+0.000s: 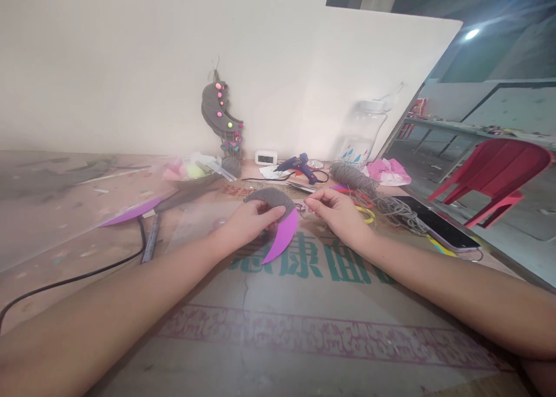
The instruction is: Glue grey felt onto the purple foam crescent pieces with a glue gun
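Observation:
A purple crescent (283,235), its upper part wound with grey yarn (273,197), is gripped by my left hand (254,218), thumb on the front face. The lower purple tip is bare and points down to the left. Just to the right, my right hand (332,208) is closed in a pinch on the grey yarn; the strand itself is thin and hard to follow. Behind that hand lie scissors (302,187), partly hidden. A loose grey yarn skein (354,175) trails along the table to the right.
At the wall stand a finished-looking grey crescent with pompoms (217,110), a small clock (266,157), a blue glue gun (299,165) and a clear bottle (362,133). A phone (438,223) lies right. Left are a pen-like tool (150,239), a black cable (87,275) and purple sheet (132,211).

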Available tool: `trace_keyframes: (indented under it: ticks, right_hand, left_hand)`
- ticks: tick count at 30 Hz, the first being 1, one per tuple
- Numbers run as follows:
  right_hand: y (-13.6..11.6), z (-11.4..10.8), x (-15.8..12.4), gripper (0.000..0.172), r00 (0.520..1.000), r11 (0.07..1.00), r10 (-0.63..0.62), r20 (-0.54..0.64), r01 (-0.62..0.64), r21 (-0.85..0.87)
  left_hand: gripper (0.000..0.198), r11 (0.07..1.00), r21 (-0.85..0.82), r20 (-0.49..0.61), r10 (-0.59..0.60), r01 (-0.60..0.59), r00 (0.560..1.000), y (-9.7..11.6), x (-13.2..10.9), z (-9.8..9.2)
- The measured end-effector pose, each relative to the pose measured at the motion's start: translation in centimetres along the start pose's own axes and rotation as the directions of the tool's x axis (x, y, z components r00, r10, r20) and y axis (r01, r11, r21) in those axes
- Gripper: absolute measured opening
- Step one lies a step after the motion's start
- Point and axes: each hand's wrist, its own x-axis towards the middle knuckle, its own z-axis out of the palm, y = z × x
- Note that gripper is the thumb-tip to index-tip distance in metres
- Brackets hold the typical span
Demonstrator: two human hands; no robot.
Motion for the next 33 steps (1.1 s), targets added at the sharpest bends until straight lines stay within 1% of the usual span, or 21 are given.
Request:
trace_keyframes:
  ticks: [3, 6, 9, 13, 15, 17, 20, 23, 28, 33]
  right_hand:
    - [0.0, 0.0, 0.0, 0.024, 0.998, 0.998, -0.054, 0.012, 0.054, -0.018]
    - [0.4, 0.1, 0.2, 0.023, 0.993, 0.994, -0.105, 0.058, 0.106, -0.015]
    - [0.6, 0.2, 0.3, 0.021, 0.993, 0.996, -0.091, 0.075, 0.091, 0.011]
    - [0.5, 0.2, 0.2, 0.02, 0.997, 0.999, -0.046, 0.056, 0.046, 0.015]
    - [0.5, 0.1, 0.1, 0.024, 0.995, 0.997, -0.074, 0.064, 0.073, 0.022]
    - [0.6, 0.1, 0.1, 0.029, 0.989, 0.994, -0.11, 0.099, 0.108, 0.025]
    - [0.6, 0.1, 0.0, 0.033, 0.981, 0.994, -0.107, 0.164, 0.105, 0.02]
    - [0.1, 0.2, -0.2, 0.034, 0.977, 0.996, -0.085, 0.197, 0.085, 0.006]
    - [-0.8, 0.3, -0.5, 0.031, 0.976, 0.996, -0.074, 0.205, 0.082, -0.031]
    - [-0.3, 0.5, -0.5, 0.032, 0.967, 0.993, -0.109, 0.23, 0.116, -0.018]
  left_hand:
    - [0.052, 1.0, -0.018, 0.008, 0.009, -0.008, 1.0, -0.1, 0.0, 0.1]
    - [0.052, 1.0, -0.015, 0.008, 0.01, -0.009, 1.0, -0.3, 0.1, 0.1]
    - [0.052, 1.0, -0.007, -0.002, 0.003, -0.003, 1.0, -0.3, 0.1, 0.1]
    - [0.053, 1.0, -0.005, -0.001, 0.021, -0.021, 1.0, -0.3, 0.1, 0.0]
    - [0.055, 1.0, -0.009, 0.003, 0.02, -0.02, 1.0, -0.3, 0.1, 0.0]
    - [0.055, 1.0, -0.016, 0.009, 0.017, -0.017, 1.0, -0.4, 0.1, 0.0]
    - [0.054, 0.999, -0.026, 0.013, 0.022, -0.022, 1.0, -0.4, 0.1, 0.0]
    - [0.053, 0.999, -0.031, 0.017, 0.028, -0.027, 0.999, -0.3, 0.0, 0.0]
    - [0.053, 0.999, -0.025, 0.017, 0.037, -0.037, 0.999, 0.0, -0.2, 0.0]
    - [0.052, 0.998, -0.046, 0.008, 0.031, -0.03, 0.999, 0.1, -0.3, 0.1]
